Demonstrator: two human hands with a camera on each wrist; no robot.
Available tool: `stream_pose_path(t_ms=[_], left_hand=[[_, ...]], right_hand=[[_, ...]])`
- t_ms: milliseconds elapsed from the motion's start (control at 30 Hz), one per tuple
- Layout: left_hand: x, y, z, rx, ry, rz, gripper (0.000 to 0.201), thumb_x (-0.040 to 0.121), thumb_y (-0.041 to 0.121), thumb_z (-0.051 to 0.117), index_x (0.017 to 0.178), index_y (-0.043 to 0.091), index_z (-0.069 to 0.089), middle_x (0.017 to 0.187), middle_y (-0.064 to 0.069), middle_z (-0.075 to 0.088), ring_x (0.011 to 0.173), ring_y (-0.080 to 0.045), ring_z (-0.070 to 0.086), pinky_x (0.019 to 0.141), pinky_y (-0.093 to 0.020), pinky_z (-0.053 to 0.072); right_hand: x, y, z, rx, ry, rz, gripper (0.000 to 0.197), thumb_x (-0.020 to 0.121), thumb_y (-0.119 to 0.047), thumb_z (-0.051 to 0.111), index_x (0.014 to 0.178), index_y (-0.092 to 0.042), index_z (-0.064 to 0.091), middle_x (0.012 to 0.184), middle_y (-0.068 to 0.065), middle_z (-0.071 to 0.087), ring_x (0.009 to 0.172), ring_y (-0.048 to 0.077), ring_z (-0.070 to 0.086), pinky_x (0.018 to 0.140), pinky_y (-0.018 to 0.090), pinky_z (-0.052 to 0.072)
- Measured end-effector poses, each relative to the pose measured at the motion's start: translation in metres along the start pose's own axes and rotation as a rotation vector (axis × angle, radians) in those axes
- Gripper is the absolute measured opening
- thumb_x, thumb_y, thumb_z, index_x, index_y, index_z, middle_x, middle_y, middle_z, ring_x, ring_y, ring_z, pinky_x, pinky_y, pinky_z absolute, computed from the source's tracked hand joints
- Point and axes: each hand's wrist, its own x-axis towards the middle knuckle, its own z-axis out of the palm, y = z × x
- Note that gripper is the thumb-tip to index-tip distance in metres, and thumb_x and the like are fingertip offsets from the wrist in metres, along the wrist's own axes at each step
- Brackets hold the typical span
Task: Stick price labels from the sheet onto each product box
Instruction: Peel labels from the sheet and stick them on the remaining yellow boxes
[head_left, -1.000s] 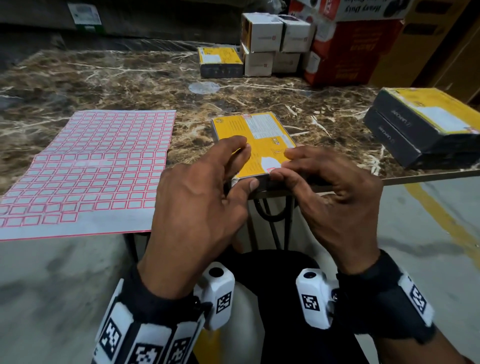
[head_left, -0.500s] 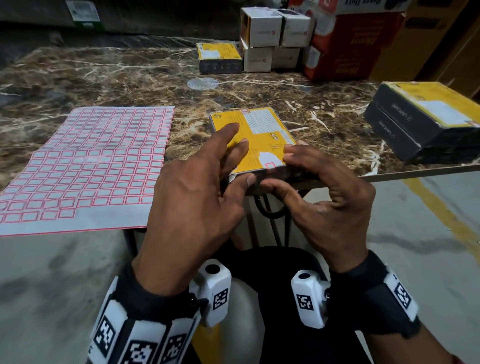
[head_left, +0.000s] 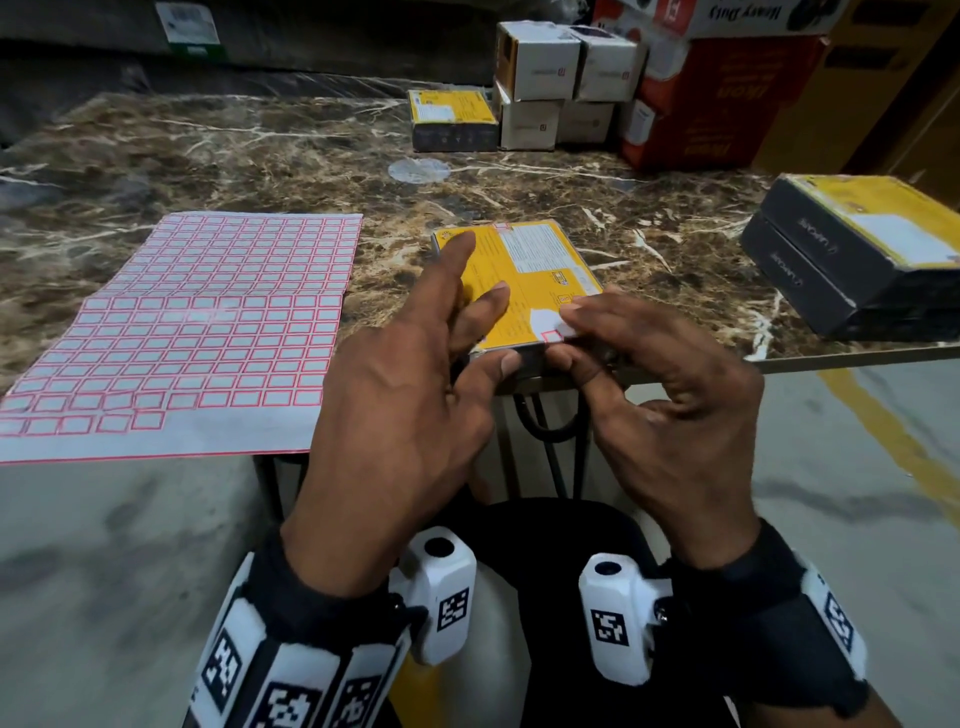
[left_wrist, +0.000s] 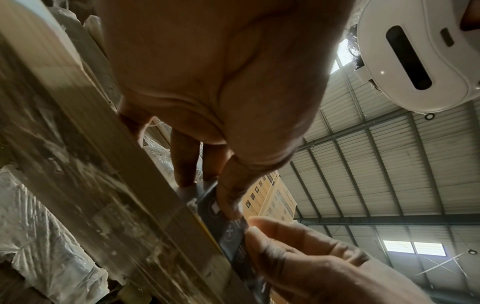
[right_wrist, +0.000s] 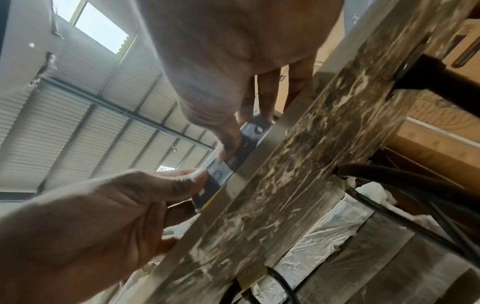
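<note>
Box (head_left: 511, 283), yellow side up, lies flat at the near edge of the marbled surface (head_left: 234, 156), where we hold it with both hands. Our left hand (head_left: 395, 415) sets its thumb against the dark near side of the box and lays its loosely spread fingers (head_left: 488, 306) over the top, a light grip rather than a clamp. Our right hand (head_left: 670, 410) curls over the near right corner, thumb on the same dark side and fingertips (head_left: 571, 317) pressing a small red-framed label (head_left: 551, 335) onto the yellow face; both wrist views show the two thumbs on that side panel. Left of the box, apart from it, the label sheet (head_left: 202, 332) lies flat with its near edge past the surface's rim. Two stacked dark boxes (head_left: 852, 260) sit to the right, and more cartons (head_left: 561, 83) stand at the far edge.
</note>
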Motion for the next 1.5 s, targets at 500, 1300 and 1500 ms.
stream_pose_path(t_ms=[500,1300,1500], left_hand=[[-0.004,-0.004,0.003,-0.029,0.028,-0.002,0.086,0.093,0.030,0.076,0.162,0.036,0.026,0.126,0.031,0.068,0.137,0.013,0.046,0.109,-0.030,0.050],[-0.003,-0.002,0.003,0.009,0.025,0.020,0.084,0.085,0.048,0.064,0.157,0.052,0.022,0.120,0.054,0.054,0.127,0.020,0.049,0.104,-0.020,0.048],[-0.002,0.000,0.001,0.017,0.011,0.013,0.082,0.085,0.051,0.063,0.156,0.052,0.022,0.119,0.055,0.054,0.128,0.019,0.049,0.106,-0.026,0.050]], right_hand=[[0.002,-0.007,-0.007,-0.088,-0.073,0.041,0.010,0.097,-0.017,0.078,0.106,-0.016,0.078,0.120,-0.007,0.076,0.124,0.010,0.069,0.089,0.043,0.062],[0.000,-0.004,-0.003,-0.091,-0.066,0.031,0.017,0.090,-0.033,0.080,0.107,-0.033,0.083,0.127,-0.014,0.072,0.122,0.012,0.070,0.083,0.044,0.064],[0.000,-0.009,-0.006,-0.015,-0.023,0.115,0.024,0.087,-0.043,0.086,0.106,-0.031,0.078,0.120,-0.021,0.076,0.121,0.006,0.071,0.093,0.042,0.063]])
